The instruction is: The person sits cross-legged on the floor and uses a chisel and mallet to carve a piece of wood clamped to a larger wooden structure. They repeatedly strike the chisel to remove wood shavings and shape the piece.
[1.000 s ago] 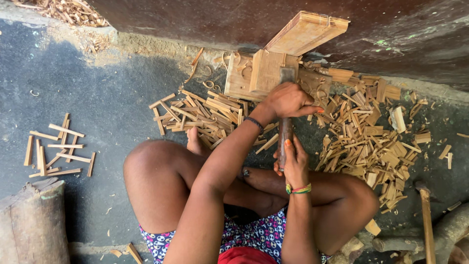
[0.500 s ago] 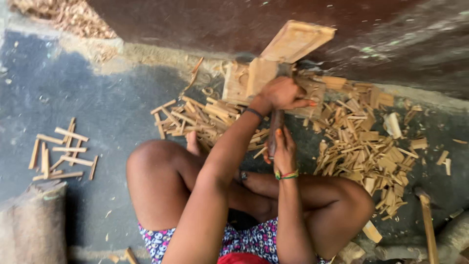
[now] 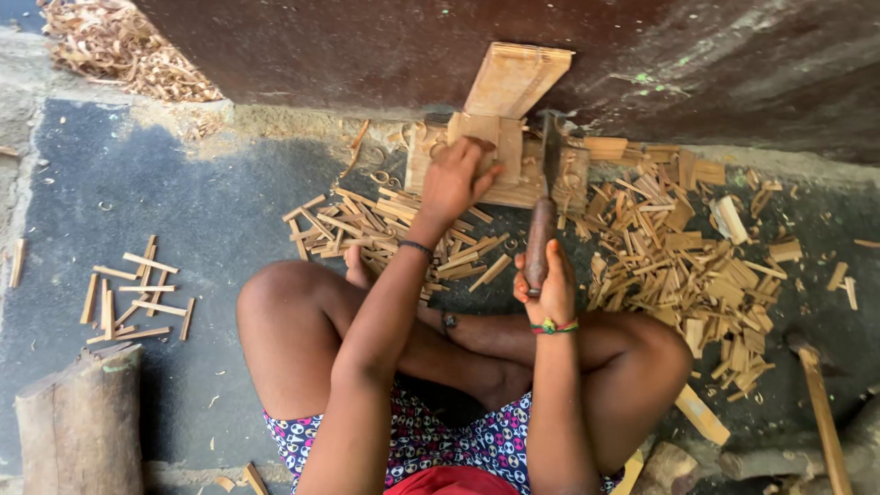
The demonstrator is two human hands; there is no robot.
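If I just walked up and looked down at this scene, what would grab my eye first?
Probably the right hand gripping a wooden-handled blade at the centre, while the left hand steadies a pale wooden piece on a chopping block against the dark wall. Next, the heaps of split wood strips spread over the ground on either side of the person's crossed legs.
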